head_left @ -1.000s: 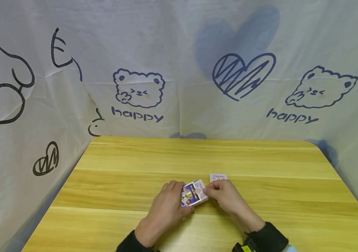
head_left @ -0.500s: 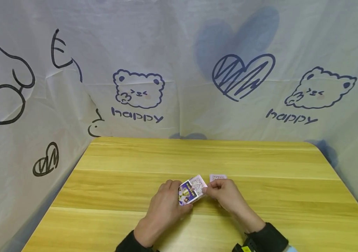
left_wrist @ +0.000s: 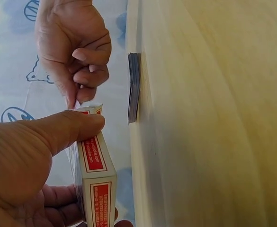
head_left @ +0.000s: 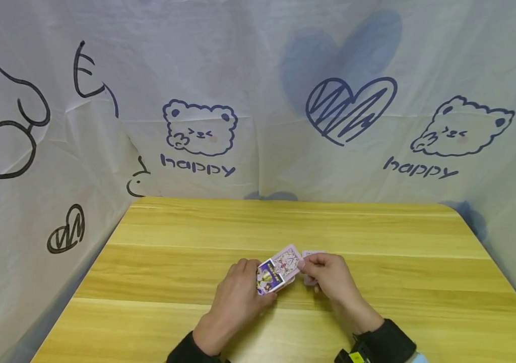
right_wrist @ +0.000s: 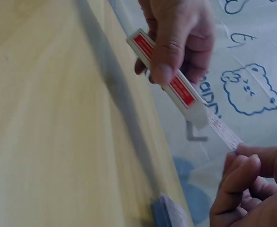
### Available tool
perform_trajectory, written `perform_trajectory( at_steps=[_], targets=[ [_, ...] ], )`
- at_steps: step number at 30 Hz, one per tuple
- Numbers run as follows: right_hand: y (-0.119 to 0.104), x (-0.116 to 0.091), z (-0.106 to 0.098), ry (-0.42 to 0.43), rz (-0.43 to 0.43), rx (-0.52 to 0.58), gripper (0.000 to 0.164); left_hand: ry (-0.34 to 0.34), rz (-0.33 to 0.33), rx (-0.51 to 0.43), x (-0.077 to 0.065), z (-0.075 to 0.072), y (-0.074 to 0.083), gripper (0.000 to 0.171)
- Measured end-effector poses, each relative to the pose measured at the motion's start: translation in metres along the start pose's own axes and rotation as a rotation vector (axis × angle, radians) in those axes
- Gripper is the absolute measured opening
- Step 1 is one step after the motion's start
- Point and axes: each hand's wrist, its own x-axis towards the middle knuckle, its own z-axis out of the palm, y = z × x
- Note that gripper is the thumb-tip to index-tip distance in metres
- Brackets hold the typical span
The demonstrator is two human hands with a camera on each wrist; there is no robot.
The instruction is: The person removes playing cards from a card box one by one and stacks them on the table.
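My left hand (head_left: 235, 297) grips a purple-fronted playing card box (head_left: 269, 277) by its sides, above the table and tilted toward the upper right. The left wrist view shows the thumb along the box's red and white edge (left_wrist: 93, 153). A playing card (head_left: 287, 261) with a patterned back sticks well out of the box's open end. Thumb and forefinger of my right hand (head_left: 334, 282) pinch its outer corner; the right wrist view shows the card (right_wrist: 223, 134) stretched between box and fingertips. A stack of playing cards (left_wrist: 134, 87) lies on the table below, partly hidden by the right hand in the head view.
The wood-grain table (head_left: 172, 282) extends around both hands. White cloth (head_left: 267, 101) with drawn bears and hearts hangs behind it and at both sides. Dark cuffs are on both wrists, with a small black device (head_left: 352, 356) at the right one.
The playing card has slid farther out of the box, up and right. My right hand has shifted slightly up with it, uncovering more of the stack. The left hand stays almost in place.
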Motion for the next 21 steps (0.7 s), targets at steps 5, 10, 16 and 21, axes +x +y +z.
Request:
perform_trajectory(
  at_steps=[5,10,16,21],
  targets=[
    [-0.007,0.009,-0.019,0.078,-0.016,0.020,0.022,0.014,-0.012,-0.001,0.000,-0.002,-0.001,0.077],
    [-0.011,0.026,-0.048,0.075,-0.038,0.002,0.026,0.017,-0.014,-0.003,-0.001,-0.002,-0.001,0.076],
    [-0.008,0.047,-0.077,-0.036,-0.052,-0.166,0.028,0.013,-0.013,0.005,0.001,0.000,-0.002,0.076],
    [-0.002,0.057,-0.086,-0.129,-0.022,-0.267,0.027,0.007,-0.011,-0.002,0.000,0.001,-0.001,0.075]
  ],
)
